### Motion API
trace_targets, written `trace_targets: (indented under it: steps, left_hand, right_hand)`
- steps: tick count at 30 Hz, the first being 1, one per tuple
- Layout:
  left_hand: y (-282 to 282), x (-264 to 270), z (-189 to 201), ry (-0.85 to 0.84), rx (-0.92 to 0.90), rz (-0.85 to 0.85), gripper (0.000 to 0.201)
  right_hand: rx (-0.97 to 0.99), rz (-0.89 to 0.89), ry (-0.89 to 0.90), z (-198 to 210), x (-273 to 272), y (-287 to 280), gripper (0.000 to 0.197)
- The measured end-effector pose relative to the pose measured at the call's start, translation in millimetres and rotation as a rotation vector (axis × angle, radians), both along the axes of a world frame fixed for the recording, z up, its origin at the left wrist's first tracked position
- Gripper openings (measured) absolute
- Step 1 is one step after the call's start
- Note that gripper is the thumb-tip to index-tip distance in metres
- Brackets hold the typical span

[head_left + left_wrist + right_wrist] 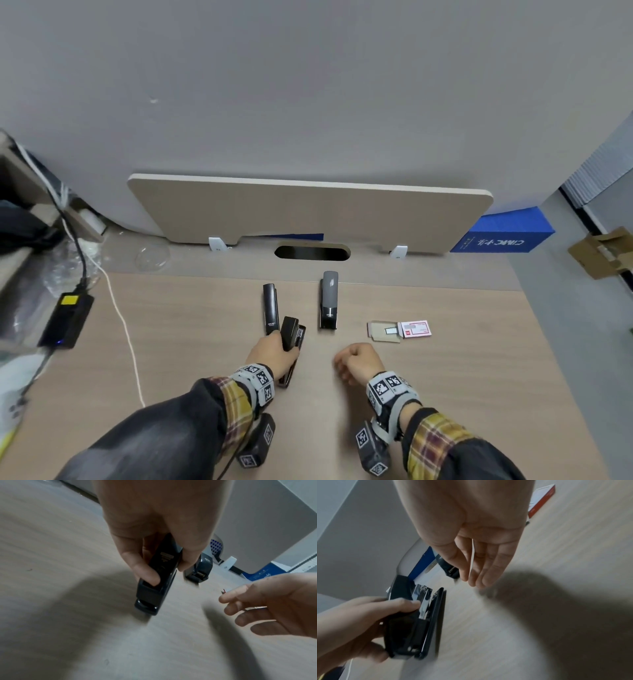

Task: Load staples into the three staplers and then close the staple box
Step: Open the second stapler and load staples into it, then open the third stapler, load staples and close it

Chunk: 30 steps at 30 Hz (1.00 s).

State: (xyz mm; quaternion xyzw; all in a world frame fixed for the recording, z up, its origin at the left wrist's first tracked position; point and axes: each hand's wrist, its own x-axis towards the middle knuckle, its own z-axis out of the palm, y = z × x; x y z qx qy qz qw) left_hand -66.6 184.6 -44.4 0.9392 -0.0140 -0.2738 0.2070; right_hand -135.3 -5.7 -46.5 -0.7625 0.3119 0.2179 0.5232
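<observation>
My left hand (274, 354) grips a black stapler (292, 337) lying on the wooden desk. Its top is hinged up, and the metal staple channel (423, 601) shows. My right hand (356, 361) hovers just right of it, fingers curled, pinching a thin strip of staples (472, 559) between thumb and fingers. A second black stapler (270, 312) lies shut just behind the held one. A grey stapler (329, 301) lies further right. The staple box (399, 330) sits open at the right, its red-and-white sleeve (541, 500) slid partly off the tray.
A desk divider panel (308, 209) stands at the back, with a cable hole (311, 253) in front of it. A black power adapter (66, 320) and a white cable (123, 325) lie on the left. A blue box (503, 233) sits beyond the desk's right corner.
</observation>
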Motion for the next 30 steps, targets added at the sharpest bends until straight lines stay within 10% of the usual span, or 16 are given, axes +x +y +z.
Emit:
trace_targets:
  steps: [30]
  left_hand:
    - [-46.2, 92.4, 7.4, -0.186, -0.14, 0.0, 0.036]
  right_hand:
    - [-0.256, 0.04, -0.078, 6.3, 98.0, -5.0, 0.037]
